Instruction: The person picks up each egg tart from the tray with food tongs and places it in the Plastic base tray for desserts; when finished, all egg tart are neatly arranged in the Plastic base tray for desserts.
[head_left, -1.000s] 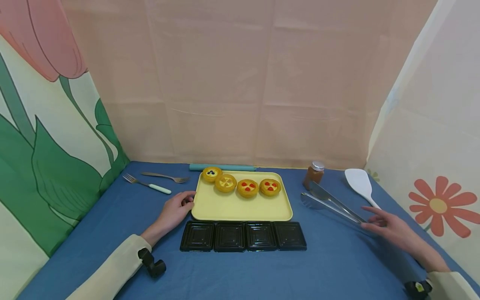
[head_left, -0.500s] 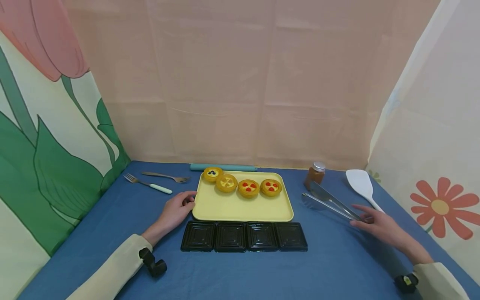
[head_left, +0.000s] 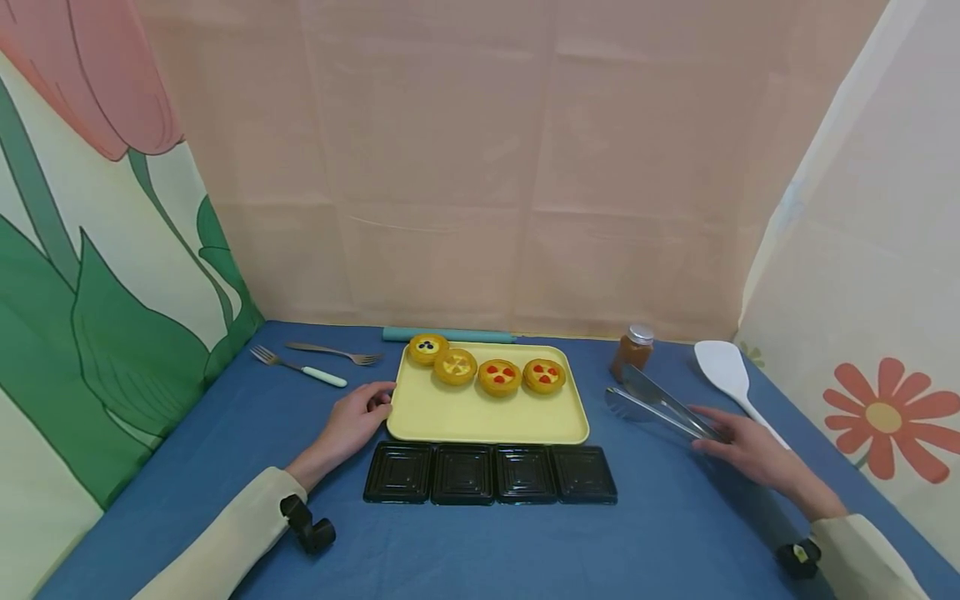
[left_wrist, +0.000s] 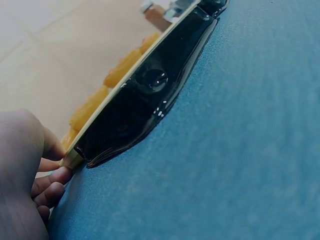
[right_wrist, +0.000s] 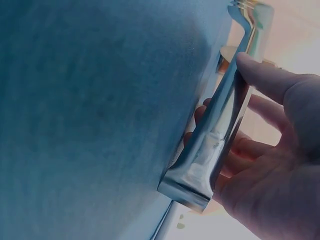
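Observation:
My left hand point(head_left: 352, 423) is at the left edge of a yellow tray point(head_left: 487, 423); in the left wrist view its thumb and fingers pinch the tray's corner. Several egg tarts stand along the tray's back half: one with dark blue dots point(head_left: 428, 349), a plain-topped one point(head_left: 455, 367), and two with red pieces point(head_left: 499, 378). Metal tongs point(head_left: 660, 407) lie at the right, jaws spread and pointing to the back left. My right hand point(head_left: 742, 450) grips their rear end; in the right wrist view the thumb lies over the tongs point(right_wrist: 205, 150) and the fingers curl behind.
Square black plastic containers point(head_left: 462, 475) stand in a row along the tray's front edge. Two forks point(head_left: 322, 376) lie at the left, a teal rolling pin point(head_left: 395, 334) behind the tray. At the back right are a brown shaker jar point(head_left: 632, 353) and a white spatula point(head_left: 722, 367).
My right hand has moved left along the tongs and closed round their end. My left hand stays at the tray; the view has shifted slightly.

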